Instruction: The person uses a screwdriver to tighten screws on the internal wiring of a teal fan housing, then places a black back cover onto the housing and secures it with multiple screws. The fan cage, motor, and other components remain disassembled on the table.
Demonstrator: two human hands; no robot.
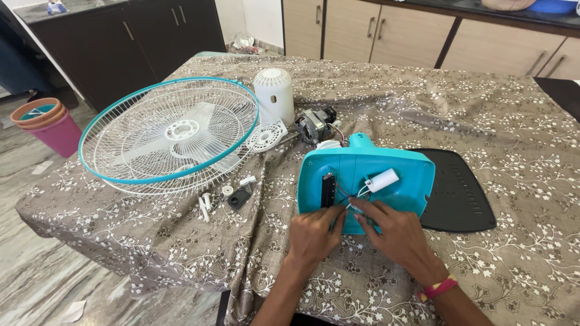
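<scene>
Fan stripped down on a table [483,121] with a brown floral cloth. Both hands at the near edge of the turquoise fan base [368,178], which lies open side up near the table's front edge, centre of view

Left hand [314,232]: fingers curled in, tips pinched at the thin wires [353,196] inside the base, just beside the black switch block [328,190]. Right hand [393,232]: fingers narrow, tips on the same wire bundle, touching or nearly touching the left hand's fingertips. Can't tell exactly which wire each hand has. Red and yellow thread band on the right wrist

White cylindrical capacitor [382,180] sits tilted in the base above the right hand, its leads running down to the bundle

Black base plate [459,190] flat on the cloth, right of the base, its left edge tucked under or against it

Motor [315,125] lies behind the base, wires running from it to the base's neck. White motor cover [273,95] stands upright just left of the motor; white round perforated disc [266,136] in front of it

Wire fan guard [171,134] with turquoise rim lies left, blades inside it. Small screws and knobs [226,196] loose on the cloth between the guard and the base

Stacked plastic buckets [47,124] on the floor far left; cabinets along the back wall
</scene>
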